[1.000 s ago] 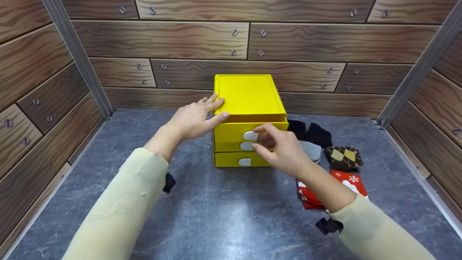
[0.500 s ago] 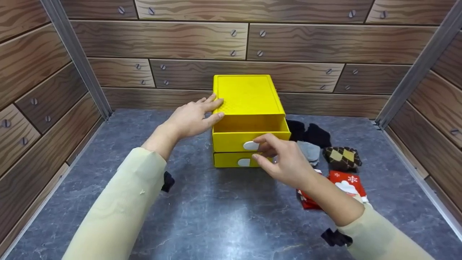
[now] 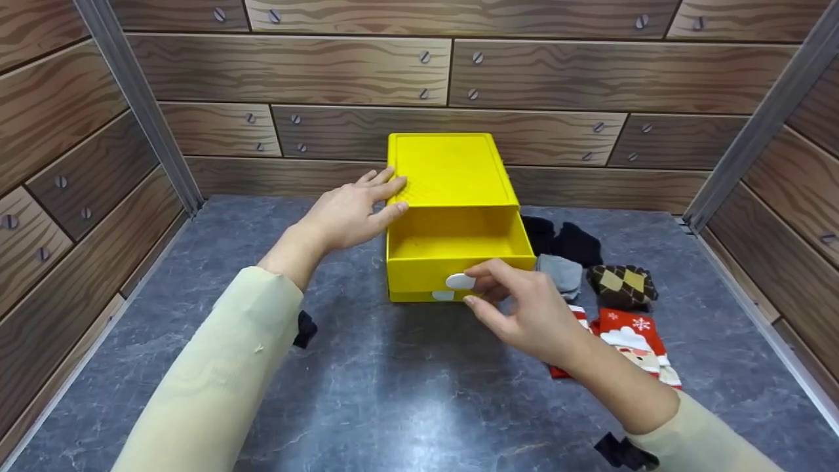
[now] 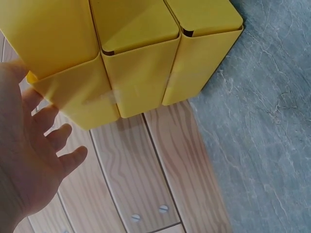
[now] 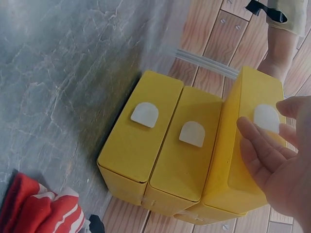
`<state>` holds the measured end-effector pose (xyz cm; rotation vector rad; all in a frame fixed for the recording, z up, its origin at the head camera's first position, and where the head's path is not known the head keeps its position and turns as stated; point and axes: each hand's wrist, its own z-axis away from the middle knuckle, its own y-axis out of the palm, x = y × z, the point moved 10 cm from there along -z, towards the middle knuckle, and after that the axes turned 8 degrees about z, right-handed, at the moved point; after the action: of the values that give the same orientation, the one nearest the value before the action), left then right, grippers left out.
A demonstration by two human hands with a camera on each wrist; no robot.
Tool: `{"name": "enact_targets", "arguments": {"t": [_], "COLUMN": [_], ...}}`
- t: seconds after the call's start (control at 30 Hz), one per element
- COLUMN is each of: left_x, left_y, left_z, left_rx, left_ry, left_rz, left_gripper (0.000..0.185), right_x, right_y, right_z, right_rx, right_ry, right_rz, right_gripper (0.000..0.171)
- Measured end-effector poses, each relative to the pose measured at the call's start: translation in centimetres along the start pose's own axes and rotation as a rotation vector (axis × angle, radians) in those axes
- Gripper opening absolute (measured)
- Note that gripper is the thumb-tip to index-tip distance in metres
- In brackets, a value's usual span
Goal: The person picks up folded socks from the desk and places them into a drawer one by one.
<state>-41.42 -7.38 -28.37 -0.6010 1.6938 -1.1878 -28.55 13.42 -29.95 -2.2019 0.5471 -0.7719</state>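
Observation:
A yellow drawer unit [image 3: 452,167] stands near the back wall; three stacked drawers show in the right wrist view. Its top drawer [image 3: 416,274] is pulled out, showing the yellow floor inside. My right hand [image 3: 524,305] holds this drawer's white handle [image 5: 266,118] between curled fingers and thumb. The lower two drawers are closed, with white handles too. My left hand [image 3: 344,213] rests with spread, fairly straight fingers on the top's left front edge. In the left wrist view, its fingers lie alongside the unit's yellow side [image 4: 77,92].
Right of the unit lie folded socks: a black pair [image 3: 577,244], a grey pair [image 3: 560,275], a brown argyle pair [image 3: 623,286] and red ones with a Santa [image 3: 629,328], partly behind my right forearm. Wood-patterned walls [image 3: 367,69] enclose the grey marbled tabletop [image 3: 367,406].
My right hand has drawn the top drawer steadily out toward me, uncovering its inside. The left hand has stayed on the unit's top edge.

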Motion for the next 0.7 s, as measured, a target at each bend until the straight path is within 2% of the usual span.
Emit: {"name": "enact_targets", "arguments": {"t": [0.23, 0.7], "left_x": [0.1, -0.1], "left_y": [0.1, 0.0], "left_z": [0.2, 0.2], "left_rx": [-0.003, -0.010], "left_ry": [0.010, 0.013], "left_rz": [0.006, 0.018], "left_gripper": [0.071, 0.067], "right_x": [0.3, 1.6], "right_y": [0.1, -0.4], "right_z": [0.9, 2.5], "right_rx": [0.012, -0.021], "right_ry": [0.017, -0.021], "right_rz": [-0.016, -0.015], "right_gripper": [0.024, 0.024]}}
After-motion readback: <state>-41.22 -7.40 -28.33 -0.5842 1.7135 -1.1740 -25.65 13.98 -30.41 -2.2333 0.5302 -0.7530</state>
